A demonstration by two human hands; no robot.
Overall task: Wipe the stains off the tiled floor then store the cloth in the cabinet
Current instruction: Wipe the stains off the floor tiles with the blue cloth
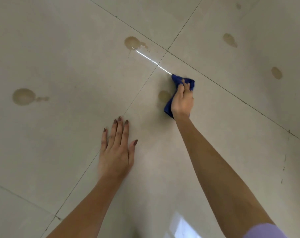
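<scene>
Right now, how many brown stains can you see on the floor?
5 clear: far left, top middle, beside the cloth, upper right, right. A faint sixth top right; more may be hidden.

Look up ahead: you've got a thin bright streak of glare (152,61) slanting across the spot where the dark grout lines (167,51) cross. Down at the bottom edge, a pale blurred window reflection (182,225) is shining back at you. Far right, a few dark specks (284,167) are strung in a loose vertical line. A lilac sleeve (266,231) fills the bottom right corner.
</scene>
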